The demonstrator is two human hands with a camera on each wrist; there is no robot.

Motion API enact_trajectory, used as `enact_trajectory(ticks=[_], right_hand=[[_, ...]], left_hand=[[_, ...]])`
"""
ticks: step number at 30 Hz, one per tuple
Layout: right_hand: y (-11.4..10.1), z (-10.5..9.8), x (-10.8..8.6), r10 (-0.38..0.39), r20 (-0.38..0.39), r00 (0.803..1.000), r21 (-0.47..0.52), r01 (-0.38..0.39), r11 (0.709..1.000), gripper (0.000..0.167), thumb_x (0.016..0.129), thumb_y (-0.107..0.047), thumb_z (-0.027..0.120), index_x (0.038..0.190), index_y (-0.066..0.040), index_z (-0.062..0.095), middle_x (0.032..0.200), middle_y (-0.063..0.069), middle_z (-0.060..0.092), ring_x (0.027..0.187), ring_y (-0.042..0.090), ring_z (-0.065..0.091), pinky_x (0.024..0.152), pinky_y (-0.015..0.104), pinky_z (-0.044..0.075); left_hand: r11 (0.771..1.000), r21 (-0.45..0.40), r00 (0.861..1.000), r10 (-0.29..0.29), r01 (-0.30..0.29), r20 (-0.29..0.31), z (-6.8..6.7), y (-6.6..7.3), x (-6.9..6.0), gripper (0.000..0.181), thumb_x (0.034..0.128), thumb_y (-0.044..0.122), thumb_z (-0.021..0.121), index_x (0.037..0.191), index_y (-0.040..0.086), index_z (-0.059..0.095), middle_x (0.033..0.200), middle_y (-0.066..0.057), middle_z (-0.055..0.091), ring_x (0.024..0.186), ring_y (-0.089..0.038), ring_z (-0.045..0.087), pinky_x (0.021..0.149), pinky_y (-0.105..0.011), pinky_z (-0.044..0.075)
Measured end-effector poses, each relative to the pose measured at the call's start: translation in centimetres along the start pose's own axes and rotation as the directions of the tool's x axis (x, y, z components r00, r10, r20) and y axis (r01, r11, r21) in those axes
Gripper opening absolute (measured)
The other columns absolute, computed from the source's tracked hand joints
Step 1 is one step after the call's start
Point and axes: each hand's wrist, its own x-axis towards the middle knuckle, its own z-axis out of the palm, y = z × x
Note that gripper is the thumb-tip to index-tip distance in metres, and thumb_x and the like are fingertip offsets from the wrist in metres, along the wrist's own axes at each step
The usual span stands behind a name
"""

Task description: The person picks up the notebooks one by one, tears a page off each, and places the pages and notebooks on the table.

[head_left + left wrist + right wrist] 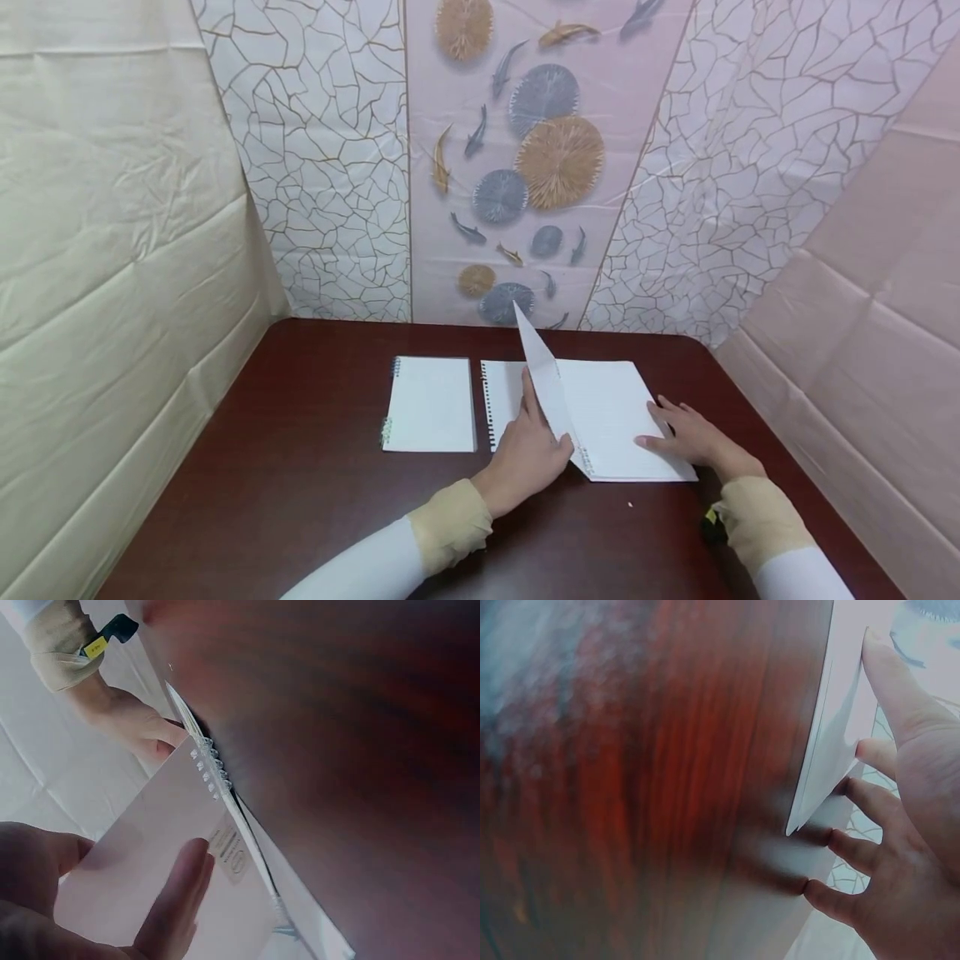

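A spiral notebook (611, 417) lies open on the dark red table, its cover (540, 379) raised steeply on the left. My left hand (525, 462) holds that cover near its lower edge, thumb on the page side, straight fingers along the outside. In the left wrist view, a small printed label (231, 851) shows on the cover beside those fingers. My right hand (693, 437) rests at the notebook's right edge; its thumb (900, 686) touches the page, and the other fingers are spread on the table beyond the edge.
A smaller spiral notebook (431, 406) lies flat at the left with a blank page up. Between them is a white sheet (506, 392) with a row of holes, partly hidden by the raised cover. A tiny white scrap (630, 504) lies in front.
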Motion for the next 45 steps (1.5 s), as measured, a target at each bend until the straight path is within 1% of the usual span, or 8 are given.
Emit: enact_trajectory(ticks=[4,8,12,16,24,33,40,45], right_hand=[[0.0,0.1,0.1,-0.017,-0.013,1.0,-0.009,0.016,1.0,0.102,0.094,-0.066,0.07,0.158,0.008,0.04,0.162,0.041,0.029,0.143,0.071,0.023,0.108,0.084,0.025],[-0.1,-0.1,0.1,-0.037,-0.026,0.999,-0.01,0.037,0.999,0.1,0.094,-0.064,0.071,0.157,0.009,0.042,0.161,0.042,0.03,0.143,0.072,0.024,0.108,0.084,0.026],[0.0,-0.2,-0.1,-0.047,-0.029,0.998,-0.004,0.047,0.999,0.098,0.094,-0.061,0.072,0.155,0.01,0.043,0.16,0.043,0.03,0.142,0.073,0.025,0.108,0.083,0.027],[-0.1,-0.1,-0.2,-0.022,-0.016,1.0,0.012,0.022,1.0,0.1,0.094,-0.063,0.072,0.156,0.009,0.042,0.161,0.042,0.028,0.143,0.072,0.022,0.108,0.084,0.025],[0.1,0.0,0.1,0.016,0.007,1.0,0.024,-0.016,1.0,0.104,0.093,-0.066,0.071,0.158,0.008,0.039,0.162,0.042,0.025,0.144,0.071,0.018,0.11,0.085,0.021],[0.2,0.3,0.1,0.016,0.007,1.0,0.024,-0.016,1.0,0.103,0.093,-0.066,0.071,0.159,0.007,0.039,0.163,0.041,0.025,0.145,0.071,0.018,0.11,0.085,0.021],[0.2,0.3,0.0,0.001,0.001,1.0,0.022,-0.001,1.0,0.103,0.093,-0.065,0.072,0.158,0.008,0.039,0.163,0.041,0.026,0.144,0.071,0.019,0.11,0.084,0.021],[0.0,0.0,-0.2,-0.035,-0.016,0.999,0.014,0.035,0.999,0.099,0.094,-0.062,0.072,0.157,0.009,0.041,0.161,0.041,0.029,0.143,0.072,0.022,0.109,0.084,0.024]], left_hand=[[0.993,-0.085,0.997,-0.082,0.082,0.006,-1.3,-0.8,-1.0,0.123,0.0984,0.033,0.071,0.162,0.014,-0.032,0.076,0.003,0.067,0.055,-0.004,0.06,0.056,-0.029,0.05],[0.987,-0.079,0.991,-0.137,0.138,0.011,-3.1,-1.3,-1.9,0.118,0.1004,0.042,0.069,0.165,0.007,-0.023,0.069,0.008,0.062,0.061,-0.003,0.062,0.069,-0.035,0.054],[0.987,-0.04,0.986,-0.156,0.158,0.051,-4.8,-1.8,-2.5,0.108,0.1018,0.041,0.065,0.167,-0.002,-0.01,0.11,-0.018,0.071,0.067,-0.008,0.065,0.076,-0.04,0.056],[0.981,-0.019,0.972,-0.19,0.194,0.136,-5.8,-2.6,-3.1,0.099,0.1023,0.032,0.064,0.166,-0.006,0.0,0.149,-0.039,0.043,0.057,-0.013,0.068,0.07,-0.035,0.058],[0.956,0.11,0.932,-0.291,0.273,0.215,-6.3,-3.8,-3.1,0.093,0.1001,0.025,0.067,0.161,-0.018,0.011,0.152,-0.049,0.03,0.043,-0.017,0.063,0.051,-0.029,0.055],[0.876,0.434,0.928,-0.32,0.213,0.19,-5.7,-4.4,-3.0,0.086,0.0987,0.035,0.07,0.151,-0.022,0.034,0.132,-0.042,0.051,0.087,-0.039,0.068,0.082,-0.047,0.06],[0.82,0.562,0.956,-0.243,0.11,0.167,-5.2,-4.4,-3.3,0.075,0.0967,0.034,0.073,0.135,-0.025,0.048,0.106,-0.029,0.058,0.067,-0.027,0.063,0.062,-0.037,0.059],[0.705,0.709,0.95,-0.233,0.018,0.208,-5.5,-3.2,-2.6,0.051,0.0972,0.039,0.076,0.102,-0.012,0.073,0.091,-0.018,0.062,0.073,-0.02,0.062,0.059,-0.033,0.059]])
